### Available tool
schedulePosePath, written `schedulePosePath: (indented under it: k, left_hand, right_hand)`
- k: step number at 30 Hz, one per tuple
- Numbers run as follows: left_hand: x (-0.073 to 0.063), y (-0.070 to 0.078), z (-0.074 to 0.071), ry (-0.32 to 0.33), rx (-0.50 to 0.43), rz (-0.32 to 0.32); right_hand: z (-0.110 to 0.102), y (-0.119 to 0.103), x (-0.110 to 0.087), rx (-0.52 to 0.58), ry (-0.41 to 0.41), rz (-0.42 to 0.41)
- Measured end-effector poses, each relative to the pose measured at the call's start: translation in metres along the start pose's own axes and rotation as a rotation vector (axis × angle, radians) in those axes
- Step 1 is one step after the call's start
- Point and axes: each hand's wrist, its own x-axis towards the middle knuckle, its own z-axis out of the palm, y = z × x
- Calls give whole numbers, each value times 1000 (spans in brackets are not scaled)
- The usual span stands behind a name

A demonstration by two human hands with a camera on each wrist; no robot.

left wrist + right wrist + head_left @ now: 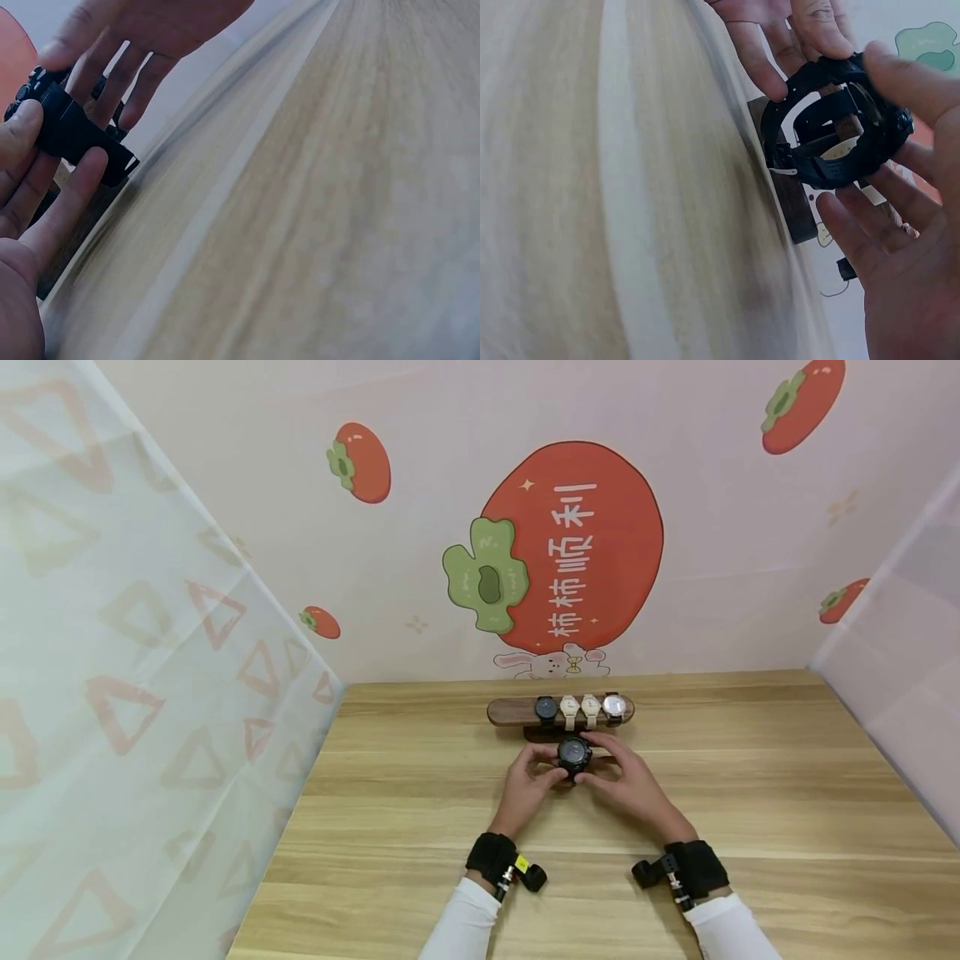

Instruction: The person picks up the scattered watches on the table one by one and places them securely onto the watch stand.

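Observation:
A black wristwatch (574, 753) with a round dark face is held between both hands, just in front of a wooden watch stand (510, 712). My left hand (528, 783) pinches its left side with thumb and fingers. From the other side my right hand (628, 783) grips it, thumb near the lower edge and fingers at the upper edge. In the right wrist view the watch strap (780, 120) forms a closed loop with a buckle (784, 171) at its lower end. The left wrist view shows the strap (75, 135) side-on, above the tabletop.
On the stand's bar sit a black watch (546, 708), two pale watches (570, 706) and a silver-faced watch (614, 705). The stand is near the back of the wood-grain table (405, 827). Behind it rises a wall (712, 610) printed with persimmons.

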Motion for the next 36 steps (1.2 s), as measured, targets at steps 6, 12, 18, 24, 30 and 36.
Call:
schedulePosePath:
  k: [6, 12, 18, 24, 30, 36]
  left_hand:
    - [-1, 2, 0, -12, -34, -7]
    - [0, 3, 0, -4, 4, 3]
    - [1, 0, -2, -29, 82, 74]
    - [2, -1, -3, -114, 88, 92]
    - [2, -2, -2, -146, 58, 104]
    - [1, 0, -2, -148, 56, 104]
  right_hand:
    - [2, 3, 0, -19, -13, -13]
    - [4, 4, 0, -2, -35, -9]
    - [4, 2, -1, 11, -44, -35]
    - [5, 0, -3, 4, -65, -33]
    - [5, -2, -3, 1, -74, -33]
    - [6, -4, -4, -4, -87, -33]
